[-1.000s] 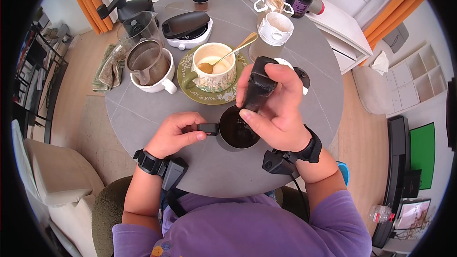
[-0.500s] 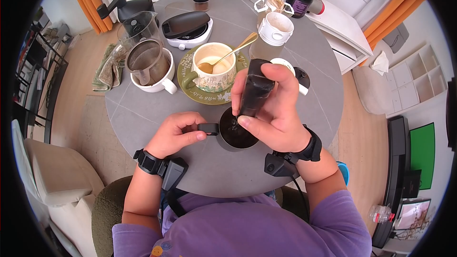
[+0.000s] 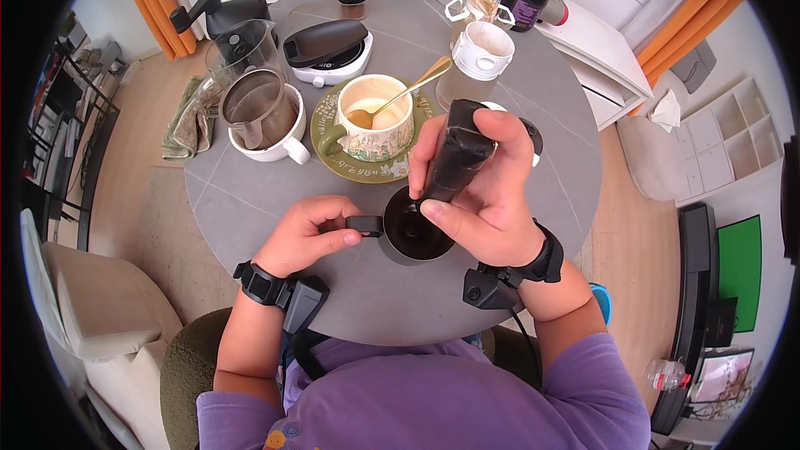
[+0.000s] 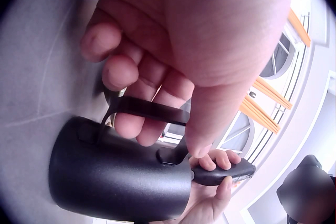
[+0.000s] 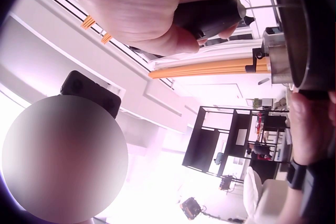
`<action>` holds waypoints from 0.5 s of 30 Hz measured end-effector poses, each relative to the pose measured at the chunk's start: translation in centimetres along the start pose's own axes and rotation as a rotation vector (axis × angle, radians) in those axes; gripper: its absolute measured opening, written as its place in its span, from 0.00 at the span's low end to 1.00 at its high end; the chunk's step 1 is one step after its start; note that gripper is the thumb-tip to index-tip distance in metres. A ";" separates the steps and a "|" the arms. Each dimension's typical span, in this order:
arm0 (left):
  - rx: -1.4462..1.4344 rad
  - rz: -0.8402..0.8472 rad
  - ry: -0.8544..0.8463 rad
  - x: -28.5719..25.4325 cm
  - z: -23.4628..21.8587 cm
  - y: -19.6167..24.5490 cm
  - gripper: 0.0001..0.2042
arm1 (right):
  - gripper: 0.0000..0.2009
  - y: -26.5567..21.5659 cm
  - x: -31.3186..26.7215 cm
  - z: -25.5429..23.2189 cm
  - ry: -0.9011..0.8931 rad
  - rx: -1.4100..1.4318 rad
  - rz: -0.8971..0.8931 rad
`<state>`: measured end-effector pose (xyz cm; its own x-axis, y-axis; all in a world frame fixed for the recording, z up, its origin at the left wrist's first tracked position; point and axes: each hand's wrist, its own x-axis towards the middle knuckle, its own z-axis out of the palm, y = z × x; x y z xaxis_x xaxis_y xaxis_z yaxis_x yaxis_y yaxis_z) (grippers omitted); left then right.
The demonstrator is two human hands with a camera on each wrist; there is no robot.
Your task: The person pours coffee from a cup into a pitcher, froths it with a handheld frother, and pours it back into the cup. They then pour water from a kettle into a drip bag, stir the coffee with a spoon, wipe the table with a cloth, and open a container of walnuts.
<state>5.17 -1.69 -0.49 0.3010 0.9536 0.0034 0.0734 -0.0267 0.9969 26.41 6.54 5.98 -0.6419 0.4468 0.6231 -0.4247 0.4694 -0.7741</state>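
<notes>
At far left, has a folded green-patterned cloth at the edge of the round grey tabletop, then a white ceramic mug with a brownish see-through container tilted inside. With the left grip, clasps in curled fingers the black handle of a black cylindrical mug, upright on the tabletop. Farther off, has a cream-and-green ceramic cup with a gold-coloured spoon leaning inside, on an olive-green lettered saucer. With the right grip, just above the black mug, holds between thumb and fingers an elongated black handheld tool, tilted, with a thin metal shaft reaching in past the mug's rim. Beyond, at right, has a purple-labelled black tub.
</notes>
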 end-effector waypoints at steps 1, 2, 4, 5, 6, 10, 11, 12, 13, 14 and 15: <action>0.003 -0.003 0.002 0.0 0.0 0.0 0.15 | 0.38 0.0 0.0 0.0 -0.003 -0.007 -0.008; 0.006 -0.007 0.003 0.0 0.0 0.0 0.15 | 0.38 0.0 0.0 0.0 -0.003 -0.007 -0.008; 0.009 -0.009 0.003 0.0 0.0 0.0 0.15 | 0.38 0.1 0.1 0.0 -0.003 -0.020 -0.018; 0.011 -0.011 0.002 0.0 0.0 0.0 0.15 | 0.38 0.1 0.0 0.0 -0.003 -0.020 -0.018; 0.011 -0.011 0.002 0.0 0.0 0.0 0.15 | 0.38 0.0 0.0 0.0 -0.003 -0.020 -0.016; 0.005 -0.009 0.002 0.0 0.0 0.0 0.15 | 0.38 0.0 0.1 0.0 -0.004 -0.025 -0.021; 0.010 -0.015 0.002 0.0 0.0 0.0 0.15 | 0.38 0.0 0.1 0.0 -0.004 -0.025 -0.022; 0.010 -0.015 0.002 0.0 0.0 0.0 0.15 | 0.38 0.1 0.1 -0.1 -0.009 -0.032 -0.028; 0.012 -0.016 0.002 0.0 0.0 0.0 0.15 | 0.38 0.1 0.1 -0.1 -0.013 -0.038 -0.035; 0.015 -0.016 0.002 0.0 0.0 0.0 0.15 | 0.38 0.1 0.1 -0.1 -0.013 -0.038 -0.035; 0.015 -0.017 0.002 0.0 0.0 0.0 0.15 | 0.38 0.0 0.1 -0.1 -0.012 -0.037 -0.030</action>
<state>5.13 -1.71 -0.51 0.2976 0.9546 -0.0129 0.0923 -0.0154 0.9956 26.39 6.65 6.04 -0.6369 0.4234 0.6443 -0.4199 0.5103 -0.7505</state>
